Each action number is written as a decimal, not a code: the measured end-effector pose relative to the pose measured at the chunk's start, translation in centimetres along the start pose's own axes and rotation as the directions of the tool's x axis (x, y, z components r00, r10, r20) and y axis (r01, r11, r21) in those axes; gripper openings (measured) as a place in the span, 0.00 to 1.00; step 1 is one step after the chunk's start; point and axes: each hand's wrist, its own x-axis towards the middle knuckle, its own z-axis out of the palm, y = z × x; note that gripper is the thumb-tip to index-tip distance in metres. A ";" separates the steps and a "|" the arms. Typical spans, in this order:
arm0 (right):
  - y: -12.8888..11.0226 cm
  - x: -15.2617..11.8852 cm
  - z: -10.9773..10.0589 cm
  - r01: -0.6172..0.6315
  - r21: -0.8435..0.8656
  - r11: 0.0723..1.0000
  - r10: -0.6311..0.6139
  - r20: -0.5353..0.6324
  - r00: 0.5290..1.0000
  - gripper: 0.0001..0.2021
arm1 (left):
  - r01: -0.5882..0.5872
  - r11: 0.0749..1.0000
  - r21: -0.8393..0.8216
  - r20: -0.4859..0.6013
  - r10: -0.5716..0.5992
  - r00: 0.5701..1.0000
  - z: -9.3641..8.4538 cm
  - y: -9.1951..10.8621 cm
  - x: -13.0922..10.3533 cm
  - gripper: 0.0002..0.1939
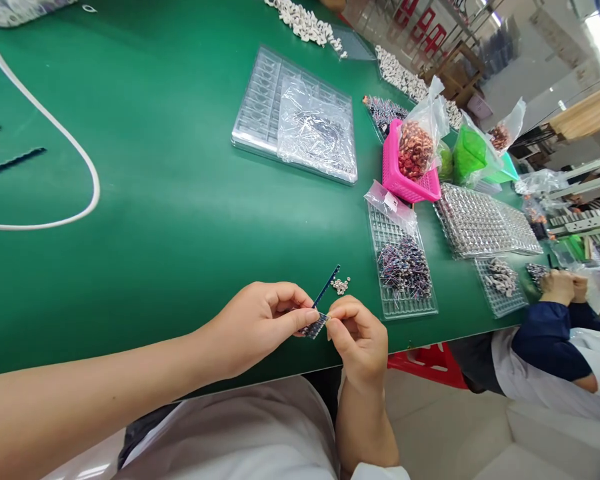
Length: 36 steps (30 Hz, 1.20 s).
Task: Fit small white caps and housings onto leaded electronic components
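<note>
My left hand point(265, 323) pinches a small dark board with a row of pale contacts point(316, 326) between thumb and fingers. A thin blue strip point(326, 287) sticks up at an angle from beside its fingertips. At the board's right edge is my right hand point(359, 337), with thumb and index finger pressed together; whatever lies between them is too small to name. Just beyond the fingers, a little pile of small pale round parts point(340, 286) lies on the green table point(180, 253).
Right of my hands lies a clear tray point(407, 310) of wired parts. Behind it stands a pink basket point(413, 190) with bagged reddish pieces. Stacked clear trays point(260, 100) carry a plastic bag. A white cable point(55, 120) curves at left. A co-worker's hands point(563, 287) are far right.
</note>
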 end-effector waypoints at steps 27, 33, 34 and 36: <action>-0.4 0.0 0.1 -0.114 0.134 0.984 0.104 0.078 0.991 0.03 | -0.002 1.000 0.029 0.029 0.001 1.000 0.0 -0.4 -0.2 0.12; -0.5 0.1 0.0 -0.115 0.073 0.991 0.110 0.067 0.992 0.06 | -0.004 0.999 0.034 0.027 0.003 1.000 0.0 -0.2 -0.2 0.12; -0.6 0.1 0.0 -0.117 0.066 0.991 0.112 0.065 0.992 0.06 | -0.004 0.999 0.034 0.027 0.003 1.000 0.0 -0.3 -0.2 0.12; -0.6 0.1 0.0 -0.114 0.057 0.992 0.111 0.060 0.992 0.07 | -0.010 0.999 0.040 0.032 0.008 0.999 -0.1 -0.3 -0.2 0.12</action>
